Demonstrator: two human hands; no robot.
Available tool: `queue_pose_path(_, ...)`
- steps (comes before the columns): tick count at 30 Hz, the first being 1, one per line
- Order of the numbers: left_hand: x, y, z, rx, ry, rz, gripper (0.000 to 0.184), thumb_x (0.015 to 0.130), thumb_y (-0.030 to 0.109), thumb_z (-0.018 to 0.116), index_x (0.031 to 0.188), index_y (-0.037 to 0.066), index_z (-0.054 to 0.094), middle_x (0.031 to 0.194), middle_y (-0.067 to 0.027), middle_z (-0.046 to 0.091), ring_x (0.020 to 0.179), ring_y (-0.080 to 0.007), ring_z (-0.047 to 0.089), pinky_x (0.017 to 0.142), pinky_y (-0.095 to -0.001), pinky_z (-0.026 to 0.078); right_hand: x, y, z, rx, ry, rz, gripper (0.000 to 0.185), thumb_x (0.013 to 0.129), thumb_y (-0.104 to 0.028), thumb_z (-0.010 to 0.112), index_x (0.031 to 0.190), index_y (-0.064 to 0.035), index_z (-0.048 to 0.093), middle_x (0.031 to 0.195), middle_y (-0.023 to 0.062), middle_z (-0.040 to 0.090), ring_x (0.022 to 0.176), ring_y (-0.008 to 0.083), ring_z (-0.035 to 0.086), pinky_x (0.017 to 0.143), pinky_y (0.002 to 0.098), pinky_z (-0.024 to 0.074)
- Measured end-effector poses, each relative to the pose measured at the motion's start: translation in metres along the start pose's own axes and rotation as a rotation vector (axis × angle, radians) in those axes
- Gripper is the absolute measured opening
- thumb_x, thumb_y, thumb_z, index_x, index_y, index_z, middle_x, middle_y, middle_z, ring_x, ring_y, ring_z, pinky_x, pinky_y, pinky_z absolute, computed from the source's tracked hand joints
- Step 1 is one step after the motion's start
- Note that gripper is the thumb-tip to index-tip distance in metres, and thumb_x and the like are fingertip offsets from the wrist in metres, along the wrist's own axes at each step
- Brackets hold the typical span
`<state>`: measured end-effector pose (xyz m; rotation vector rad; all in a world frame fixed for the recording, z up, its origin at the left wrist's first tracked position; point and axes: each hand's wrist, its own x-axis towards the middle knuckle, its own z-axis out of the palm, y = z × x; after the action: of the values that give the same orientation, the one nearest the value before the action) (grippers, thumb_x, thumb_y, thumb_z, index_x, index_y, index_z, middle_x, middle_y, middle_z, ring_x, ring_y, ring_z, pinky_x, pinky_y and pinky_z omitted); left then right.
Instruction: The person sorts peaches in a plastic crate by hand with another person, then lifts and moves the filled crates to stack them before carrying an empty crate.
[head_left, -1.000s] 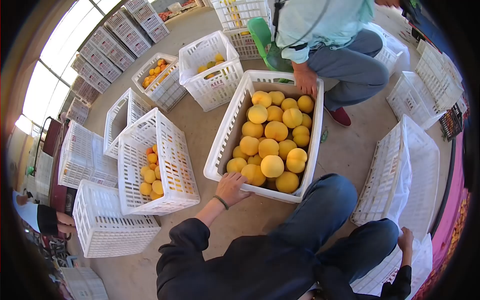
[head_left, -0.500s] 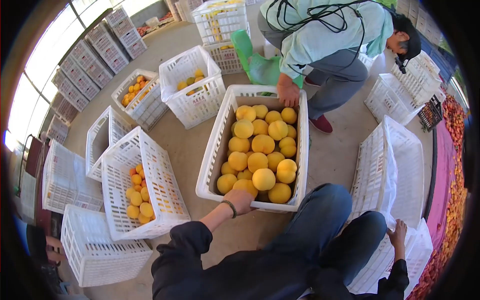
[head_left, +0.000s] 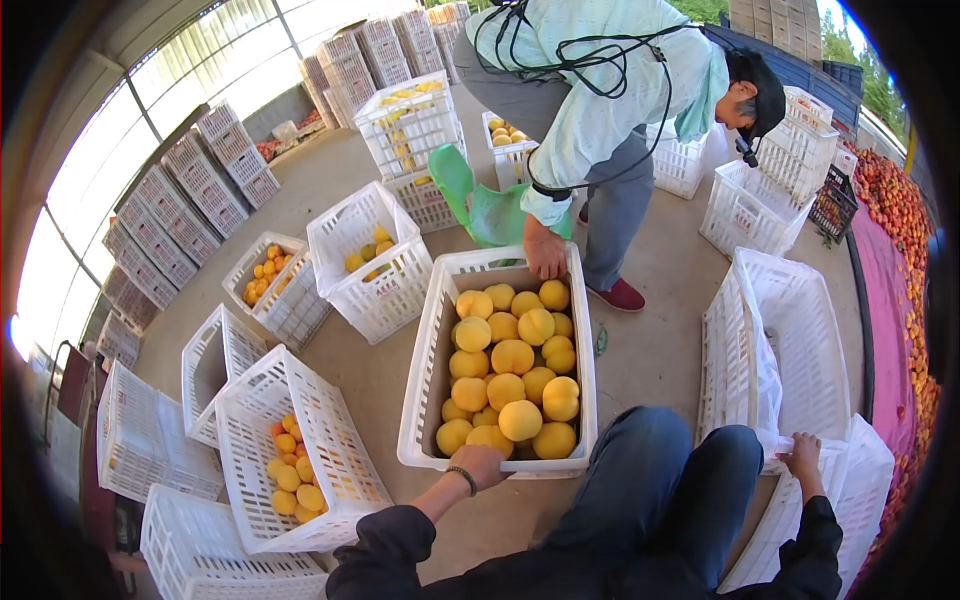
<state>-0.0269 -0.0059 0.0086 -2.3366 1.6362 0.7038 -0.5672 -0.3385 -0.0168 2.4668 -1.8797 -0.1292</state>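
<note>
A white crate (head_left: 412, 400) full of large yellow peaches (head_left: 511, 357) stands on the floor in front of my knees. My left hand (head_left: 480, 466) is closed over the crate's near rim, with a braided band at the wrist. At the far rim a co-worker's hand (head_left: 545, 252) grips the same crate. Off to the right, my right hand (head_left: 803, 456) is closed on the near rim of a white crate (head_left: 728, 370) lined with pale plastic sheeting.
A co-worker (head_left: 620, 90) bends over a green chair (head_left: 490, 205). White crates, some holding fruit, stand at left, including one near crate (head_left: 345, 470). A pink sheet (head_left: 885, 330) and heaped fruit (head_left: 890, 205) lie along the right edge.
The co-worker has risen from the green chair and now bends forward, still holding the far rim. My view has tilted up. My left hand remains at the near rim.
</note>
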Motion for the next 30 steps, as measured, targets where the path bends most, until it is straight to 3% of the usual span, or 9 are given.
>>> queue_pose_path(10, -0.005, 0.004, -0.002, 0.014, 0.053, -0.02, 0.039, 0.08, 0.044, 0.045, 0.076, 0.011, 0.065, 0.075, -0.0121, 0.064, 0.072, -0.0286, 0.062, 0.063, -0.0391, 0.049, -0.006, -0.012, -0.013, -0.001, 0.019, 0.009, 0.044, 0.058, -0.029, 0.075, 0.09, -0.0048, 0.058, 0.09, 0.013, 0.056, 0.094, 0.0301, 0.049, 0.088, 0.0397, 0.0318)
queue_pose_path(12, -0.006, 0.005, -0.004, 0.002, 0.029, -0.023, 0.035, 0.078, 0.041, 0.052, 0.081, 0.009, 0.065, 0.079, -0.013, 0.064, 0.076, -0.0286, 0.061, 0.066, -0.0382, 0.048, -0.007, -0.012, -0.014, 0.006, 0.026, -0.001, 0.044, 0.058, -0.029, 0.075, 0.091, -0.0049, 0.058, 0.091, 0.0131, 0.056, 0.094, 0.0299, 0.049, 0.087, 0.0394, 0.0318)
queue_pose_path(15, -0.005, 0.003, 0.0, 0.018, 0.061, -0.013, 0.037, 0.08, 0.043, 0.046, 0.077, 0.012, 0.066, 0.076, -0.0118, 0.064, 0.073, -0.0284, 0.062, 0.064, -0.0389, 0.049, -0.007, -0.011, -0.01, 0.007, 0.048, -0.002, 0.043, 0.059, -0.029, 0.074, 0.091, -0.0051, 0.058, 0.091, 0.0132, 0.056, 0.094, 0.0297, 0.049, 0.087, 0.0392, 0.0318)
queue_pose_path(22, -0.004, 0.002, 0.004, 0.018, 0.078, -0.006, 0.036, 0.08, 0.043, 0.046, 0.077, 0.013, 0.065, 0.076, -0.0112, 0.064, 0.073, -0.0283, 0.062, 0.064, -0.0386, 0.049, -0.008, -0.015, -0.013, 0.002, 0.031, 0.016, 0.043, 0.059, -0.029, 0.074, 0.091, -0.0052, 0.058, 0.09, 0.0132, 0.057, 0.094, 0.0296, 0.049, 0.088, 0.0391, 0.0314)
queue_pose_path(24, -0.005, 0.004, 0.0, -0.021, 0.042, -0.027, 0.033, 0.078, 0.04, 0.053, 0.081, 0.009, 0.065, 0.079, -0.0131, 0.064, 0.077, -0.0285, 0.061, 0.066, -0.038, 0.048, -0.008, -0.014, -0.012, -0.009, 0.033, 0.019, 0.042, 0.06, -0.029, 0.074, 0.091, -0.0049, 0.058, 0.09, 0.0132, 0.057, 0.094, 0.0297, 0.049, 0.088, 0.0391, 0.0315)
queue_pose_path(30, -0.006, 0.006, -0.003, -0.015, 0.032, -0.033, 0.033, 0.078, 0.039, 0.053, 0.081, 0.009, 0.065, 0.08, -0.0132, 0.064, 0.078, -0.0285, 0.061, 0.067, -0.0378, 0.048, -0.008, -0.012, -0.009, -0.009, 0.067, -0.023, 0.043, 0.06, -0.028, 0.074, 0.091, -0.0048, 0.057, 0.088, 0.0128, 0.057, 0.092, 0.0294, 0.049, 0.086, 0.0394, 0.0321)
